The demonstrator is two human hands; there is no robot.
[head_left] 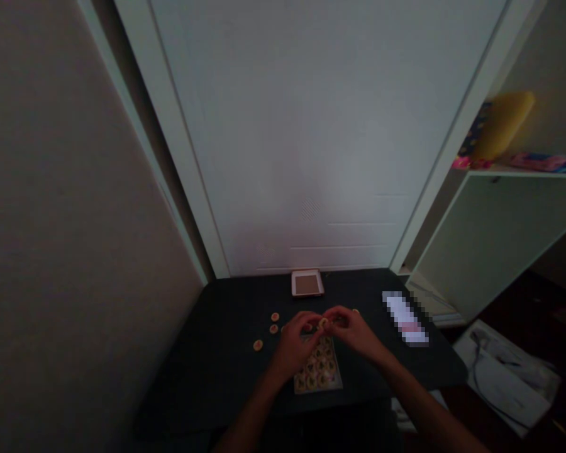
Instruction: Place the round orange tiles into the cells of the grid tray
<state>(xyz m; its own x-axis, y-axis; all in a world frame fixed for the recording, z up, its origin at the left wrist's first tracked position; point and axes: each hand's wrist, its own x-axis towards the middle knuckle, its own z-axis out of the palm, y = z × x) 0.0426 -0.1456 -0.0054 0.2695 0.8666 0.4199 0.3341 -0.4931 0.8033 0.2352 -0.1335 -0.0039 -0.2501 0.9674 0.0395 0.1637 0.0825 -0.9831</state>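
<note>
Both my hands meet above a shallow box near the front of the dark table. The box holds rows of round wooden Chinese chess pieces with dark characters. Between my fingertips is one more round chess piece. My left hand pinches it from the left, and my right hand pinches it from the right. Loose pieces with reddish marks lie to the left, among them one chess piece farthest out. Another piece shows partly behind my right hand. My hands cover the box's far part.
A small box lid lies at the back of the dark table, close to a white panel. A blurred-out phone-like object lies at the right. On the floor at right stands a white box with a cable.
</note>
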